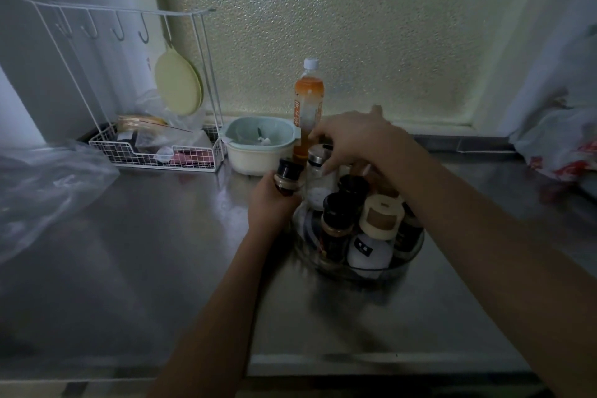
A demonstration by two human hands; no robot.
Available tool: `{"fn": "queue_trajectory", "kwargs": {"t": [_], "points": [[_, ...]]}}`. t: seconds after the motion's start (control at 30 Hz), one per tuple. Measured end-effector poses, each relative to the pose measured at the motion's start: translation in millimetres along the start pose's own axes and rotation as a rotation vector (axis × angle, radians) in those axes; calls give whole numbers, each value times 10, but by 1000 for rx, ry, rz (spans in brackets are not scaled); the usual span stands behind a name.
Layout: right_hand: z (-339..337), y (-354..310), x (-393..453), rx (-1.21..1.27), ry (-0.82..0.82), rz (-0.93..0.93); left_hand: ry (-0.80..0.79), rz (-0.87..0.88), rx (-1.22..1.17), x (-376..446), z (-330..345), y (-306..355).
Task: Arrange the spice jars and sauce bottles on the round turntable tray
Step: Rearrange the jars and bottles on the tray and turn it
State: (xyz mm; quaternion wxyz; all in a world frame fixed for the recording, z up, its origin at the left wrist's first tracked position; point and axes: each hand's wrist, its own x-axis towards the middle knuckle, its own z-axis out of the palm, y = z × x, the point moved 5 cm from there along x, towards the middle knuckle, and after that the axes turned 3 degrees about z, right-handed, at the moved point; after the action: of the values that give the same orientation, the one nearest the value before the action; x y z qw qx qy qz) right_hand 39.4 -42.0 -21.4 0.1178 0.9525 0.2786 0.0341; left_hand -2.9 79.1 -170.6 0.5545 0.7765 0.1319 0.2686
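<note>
A clear round turntable tray (323, 265) sits on the steel counter, holding several jars: dark-capped spice jars (337, 220), a white jar with a cream lid (381, 220) and a glass shaker with a metal top (318, 171). My left hand (271, 203) is shut on a dark-capped spice jar (288, 176) at the tray's left rim. My right hand (352, 139) reaches over the back of the tray, fingers at the shaker and next to a tall orange sauce bottle (307, 107) with a white cap. What those fingers hold is unclear.
A pale bowl with a teal strainer (258, 145) stands left of the bottle. A white wire rack (155, 152) with hooks and a hanging yellow-green disc stands at the back left. Plastic bags lie at the far left (42, 191) and far right (559, 145).
</note>
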Motion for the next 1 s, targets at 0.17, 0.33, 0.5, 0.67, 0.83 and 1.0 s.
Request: {"fn": "queue_trajectory", "kwargs": {"t": [0.17,0.33,0.5,0.67,0.83,1.0], "points": [[-173,525,-254,426,241,113,70,61,-104,-26,-37,205],[76,973,-453,815,149,255,38,132,-93,-36,-57,267],[531,1108,-672,869,-311,361,15,163,-9,-49,-39,300],[565,1093,-666,1011,-225,299,11,243,211,-141,5,376],[615,1113,-623,1023,-81,291,41,219,234,-117,-6,344],[634,1079,-594,1113,-3,275,19,205,213,-112,-9,291]]}}
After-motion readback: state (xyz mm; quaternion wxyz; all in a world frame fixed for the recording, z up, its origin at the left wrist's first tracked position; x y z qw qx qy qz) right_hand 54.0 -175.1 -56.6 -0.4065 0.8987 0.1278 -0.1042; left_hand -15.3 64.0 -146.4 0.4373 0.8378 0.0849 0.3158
